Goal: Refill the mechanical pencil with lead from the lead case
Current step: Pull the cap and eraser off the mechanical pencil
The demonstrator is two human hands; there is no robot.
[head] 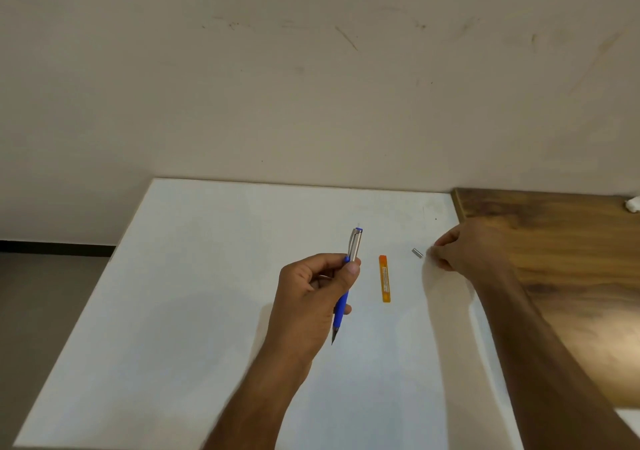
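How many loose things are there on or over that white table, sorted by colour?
Blue and silver: 1, the mechanical pencil in the left hand
Orange: 1, the lead case
Silver: 1, the small cap by the right hand
Total: 3

Left hand (313,297) gripping blue mechanical pencil (346,285), tip pointing down toward the person, silver clip end up. Orange lead case (384,278) lying flat on white surface (194,294), just right of pencil. Small silver cap (417,253) lying beyond the case. Right hand (460,247) resting just beside cap, fingers curled; contact unclear. Wooden surface (571,259) adjoining on right.
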